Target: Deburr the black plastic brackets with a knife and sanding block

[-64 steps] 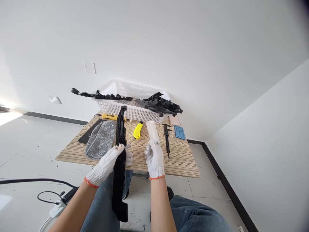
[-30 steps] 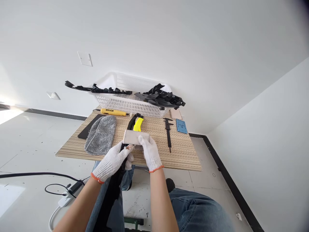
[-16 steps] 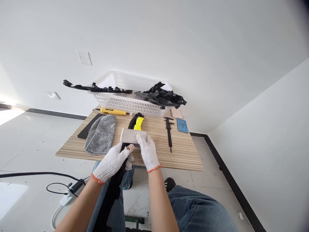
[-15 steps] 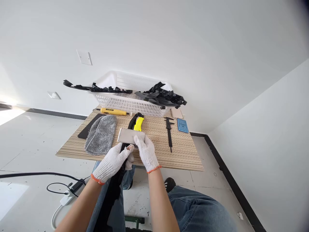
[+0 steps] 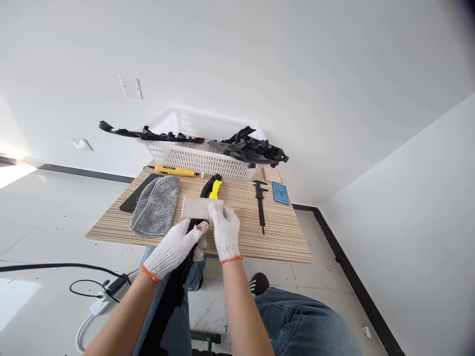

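My left hand [image 5: 178,249], in a white knit glove with an orange cuff, is closed around a long black plastic strip [image 5: 210,187]. The strip runs from over my leg up across the table's front edge. In my gloved right hand [image 5: 225,230] is a flat, pale grey rectangular block [image 5: 196,207], pinched at its right end. This block lies across the strip just beyond my left fingers and hides part of it; whether they touch, I cannot tell. A bright yellow piece [image 5: 215,189] shows behind the block, against the strip's right side.
A white plastic basket [image 5: 200,156] at the back holds several black plastic parts. On the wood-patterned table [image 5: 282,237] lie a grey cloth [image 5: 156,207], a black caliper [image 5: 260,205], a blue card-like piece [image 5: 281,193] and a yellow-handled tool [image 5: 174,171]. A power strip [image 5: 105,299] sits on the floor.
My right wrist has swung slightly left and its fingers have shifted on the block. The block stays nearly in place but now covers more of the yellow piece. My left hand is almost unmoved.
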The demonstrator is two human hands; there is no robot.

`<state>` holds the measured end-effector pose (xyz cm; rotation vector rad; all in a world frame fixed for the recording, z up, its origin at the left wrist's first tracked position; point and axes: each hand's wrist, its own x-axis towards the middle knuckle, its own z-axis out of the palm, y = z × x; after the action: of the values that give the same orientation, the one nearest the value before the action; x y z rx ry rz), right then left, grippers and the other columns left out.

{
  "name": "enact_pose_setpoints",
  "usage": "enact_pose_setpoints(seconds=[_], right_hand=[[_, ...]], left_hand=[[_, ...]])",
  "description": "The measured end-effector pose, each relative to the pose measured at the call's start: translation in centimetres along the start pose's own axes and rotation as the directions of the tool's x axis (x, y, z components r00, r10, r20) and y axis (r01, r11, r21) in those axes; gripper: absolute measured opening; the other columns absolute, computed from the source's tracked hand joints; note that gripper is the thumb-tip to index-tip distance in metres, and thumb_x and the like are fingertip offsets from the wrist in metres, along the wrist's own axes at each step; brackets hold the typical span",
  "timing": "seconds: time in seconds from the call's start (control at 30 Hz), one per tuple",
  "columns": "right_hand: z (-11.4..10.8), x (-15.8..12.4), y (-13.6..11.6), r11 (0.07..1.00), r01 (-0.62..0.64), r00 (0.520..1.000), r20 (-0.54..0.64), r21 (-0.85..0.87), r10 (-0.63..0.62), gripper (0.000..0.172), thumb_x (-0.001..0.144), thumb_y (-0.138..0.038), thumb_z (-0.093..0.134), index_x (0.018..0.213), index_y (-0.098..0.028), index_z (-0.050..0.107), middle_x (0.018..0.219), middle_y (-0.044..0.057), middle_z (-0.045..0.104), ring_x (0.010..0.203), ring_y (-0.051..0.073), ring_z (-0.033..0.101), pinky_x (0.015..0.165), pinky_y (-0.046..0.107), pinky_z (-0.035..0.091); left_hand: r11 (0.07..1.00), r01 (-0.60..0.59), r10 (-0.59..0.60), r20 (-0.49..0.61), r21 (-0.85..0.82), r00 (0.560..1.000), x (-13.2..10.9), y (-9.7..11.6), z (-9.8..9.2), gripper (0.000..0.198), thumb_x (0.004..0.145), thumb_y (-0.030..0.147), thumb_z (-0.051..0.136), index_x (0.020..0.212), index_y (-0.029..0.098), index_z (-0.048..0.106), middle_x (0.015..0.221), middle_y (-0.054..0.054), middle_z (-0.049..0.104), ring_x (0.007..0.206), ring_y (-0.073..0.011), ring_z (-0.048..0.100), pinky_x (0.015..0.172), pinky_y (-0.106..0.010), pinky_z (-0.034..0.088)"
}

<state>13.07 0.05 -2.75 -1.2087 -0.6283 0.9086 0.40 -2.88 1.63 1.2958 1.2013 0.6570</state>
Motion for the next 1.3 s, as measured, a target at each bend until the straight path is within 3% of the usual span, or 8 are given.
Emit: enact_pose_setpoints(seconds=[0.1,0.47,0.57,0.7,0.83,0.97,1.07,1.3], right_hand=[[0.1,-0.2,-0.6,0.984,-0.071,0.986,-0.138,0.164,0.095,0.04,0.073,-0.057,0.073,0.072,-0.017,0.067,0.076,0.005,0.067,0.071,0.017,0.059,0.065,0.029,0.049],[-0.8,-0.9,-1.8,0.997,-0.073,0.991,0.114,0.017,0.071,0.034,0.069,-0.05,0.078,0.069,-0.017,0.072,0.078,0.005,0.068,0.074,0.019,0.06,0.069,0.031,0.049],[-0.7,-0.9,-1.8,0.996,-0.083,0.996,-0.003,0.041,0.084,0.04,0.076,-0.056,0.071,0.07,-0.017,0.072,0.075,0.006,0.067,0.072,0.019,0.059,0.067,0.03,0.049],[-0.4,-1.0,-1.3,0.999,-0.041,0.989,0.138,-0.029,0.045,0.037,0.073,-0.052,0.076,0.062,-0.018,0.068,0.072,0.003,0.065,0.069,0.017,0.056,0.064,0.028,0.047],[-0.4,-1.2,-1.3,0.998,-0.059,0.998,0.018,0.007,0.059,0.041,0.078,-0.057,0.069,0.071,-0.017,0.071,0.077,0.005,0.068,0.073,0.019,0.059,0.067,0.029,0.048],[-1.1,-1.3,-1.5,0.993,0.03,0.979,0.202,-0.113,-0.006,0.032,0.076,-0.05,0.073,0.071,-0.018,0.072,0.079,0.003,0.069,0.077,0.019,0.061,0.073,0.028,0.048],[-1.8,-1.3,-1.5,0.999,-0.012,0.997,0.078,-0.032,0.015,0.039,0.084,-0.055,0.062,0.081,-0.017,0.072,0.079,0.005,0.069,0.076,0.019,0.061,0.071,0.029,0.049],[-2.6,-1.5,-1.7,0.995,-0.014,0.989,0.142,-0.099,0.028,0.039,0.086,-0.056,0.061,0.079,-0.018,0.069,0.077,0.003,0.064,0.075,0.018,0.058,0.069,0.029,0.048]], left_hand=[[1.0,0.004,-0.003,0.026,-0.023,1.0,-0.1,0.1,0.0,0.033,0.086,0.053,0.061,0.09,0.022,0.053,0.064,0.004,0.063,0.045,-0.0134,0.059,0.045,-0.026,0.052],[0.999,0.012,-0.008,0.077,-0.041,0.997,0.1,0.0,-0.3,0.035,0.087,0.055,0.059,0.086,0.023,0.044,0.066,0.004,0.062,0.045,-0.0121,0.058,0.044,-0.025,0.049],[0.998,0.013,-0.007,0.104,-0.056,0.995,0.2,0.1,-0.5,0.035,0.085,0.056,0.057,0.089,0.023,0.045,0.069,0.004,0.063,0.044,-0.0118,0.057,0.044,-0.025,0.048],[0.994,-0.032,0.026,0.057,0.106,0.998,0.3,-0.1,-1.1,0.035,0.084,0.055,0.06,0.086,0.024,0.044,0.055,0.003,0.062,0.045,-0.0168,0.062,0.044,-0.026,0.05],[0.997,-0.009,-0.001,0.117,0.082,0.993,0.1,-0.5,-1.4,0.033,0.091,0.052,0.054,0.105,0.024,0.044,0.057,0.004,0.066,0.047,-0.0195,0.066,0.047,-0.029,0.055],[0.988,-0.073,0.061,0.089,0.138,0.994,-0.1,-0.8,-1.6,0.031,0.095,0.05,0.05,0.11,0.025,0.041,0.057,0.005,0.066,0.047,-0.0187,0.067,0.048,-0.027,0.054],[0.986,-0.119,0.105,0.122,0.116,0.987,-0.2,-0.8,-1.7,0.035,0.096,0.05,0.047,0.12,0.026,0.04,0.059,0.006,0.066,0.047,-0.0174,0.066,0.051,-0.027,0.054],[0.989,-0.114,0.105,0.091,0.095,0.99,-0.2,-0.9,-1.4,0.024,0.093,0.041,0.048,0.11,0.024,0.044,0.059,0.005,0.067,0.045,-0.0161,0.063,0.05,-0.027,0.053]])
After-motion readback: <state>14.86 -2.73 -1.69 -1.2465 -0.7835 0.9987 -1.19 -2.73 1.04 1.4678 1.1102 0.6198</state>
